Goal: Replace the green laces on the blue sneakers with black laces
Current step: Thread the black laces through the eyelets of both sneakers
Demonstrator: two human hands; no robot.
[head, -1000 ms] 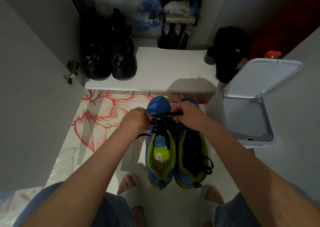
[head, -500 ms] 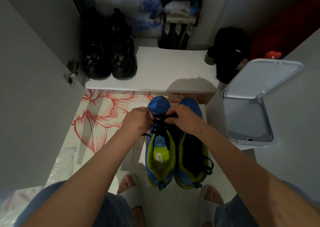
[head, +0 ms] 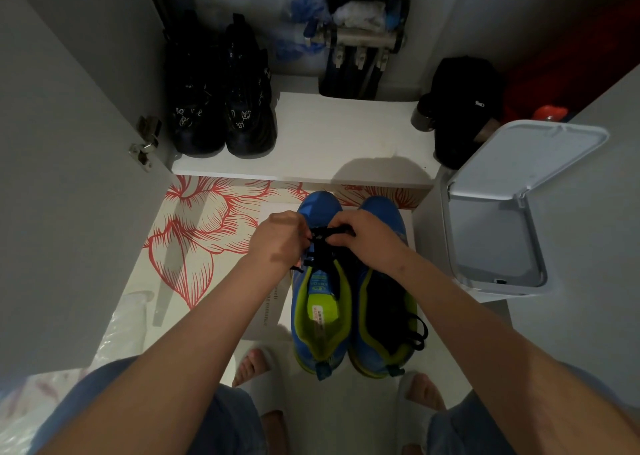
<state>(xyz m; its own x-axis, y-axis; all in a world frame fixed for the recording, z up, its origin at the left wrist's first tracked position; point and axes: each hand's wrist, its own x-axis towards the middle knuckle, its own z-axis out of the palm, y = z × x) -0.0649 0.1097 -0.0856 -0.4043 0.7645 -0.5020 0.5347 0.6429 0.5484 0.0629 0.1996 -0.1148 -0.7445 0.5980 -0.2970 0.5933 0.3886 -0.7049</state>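
Left hand (head: 277, 241) and right hand (head: 372, 238) both have their fingers curled in tight, each pinching one side of the black lace (head: 327, 234), so a short stretch runs straight across from one set of fingertips to the other. Directly under the fingers is the laced-up front of the left sneaker (head: 320, 316), blue with a lime lining, with black lace crisscrossing it just below the grip. The right sneaker (head: 384, 316) sits snug against it under the right wrist, with loose lace loops (head: 417, 335) spilling off its outer side. Out past the left hand is a red floral mat (head: 201, 226). Beyond the fingertips there's a white shelf (head: 329, 135) with black shoes (head: 221, 108) at its far left. Off past the right hand is a white bin (head: 498, 246) with its lid up.
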